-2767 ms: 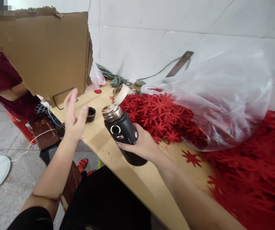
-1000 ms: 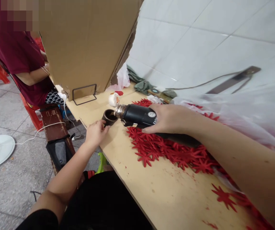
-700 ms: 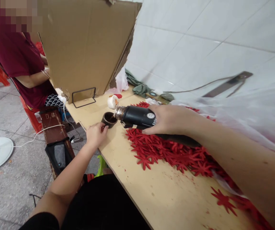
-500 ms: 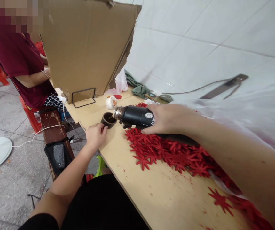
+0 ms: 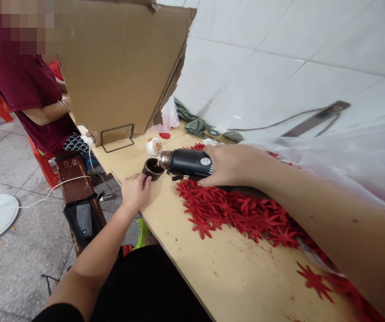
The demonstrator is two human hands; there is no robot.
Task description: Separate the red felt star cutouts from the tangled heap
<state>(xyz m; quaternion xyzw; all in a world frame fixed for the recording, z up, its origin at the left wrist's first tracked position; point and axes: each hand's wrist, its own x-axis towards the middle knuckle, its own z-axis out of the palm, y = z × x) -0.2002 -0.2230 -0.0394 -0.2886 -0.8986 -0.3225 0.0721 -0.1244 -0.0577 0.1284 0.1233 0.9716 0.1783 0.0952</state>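
Note:
My right hand (image 5: 229, 165) is wrapped round a black thermos flask (image 5: 189, 162), which is tipped so its metal mouth lies at the rim of a small dark cup (image 5: 153, 172). Dark liquid shows inside the cup. At the table's near edge, my left hand (image 5: 135, 190) pinches the cup's near side between thumb and fingers. Just behind the cup is a small whitish round object (image 5: 154, 146) with orange-brown patches. Under and beside the flask spreads a heap of red star-shaped cut pieces (image 5: 233, 214).
A tall cardboard sheet (image 5: 121, 67) stands across the table (image 5: 186, 250), with a black wire stand (image 5: 117, 137) at its foot. Beyond it sits a person in a maroon shirt (image 5: 21, 85). Green cloth (image 5: 195, 125) lies by the tiled wall; a brown bench (image 5: 73, 179) is at left.
The view has shifted very slightly. Both hands, the tilted flask and the cup keep nearly the same positions.

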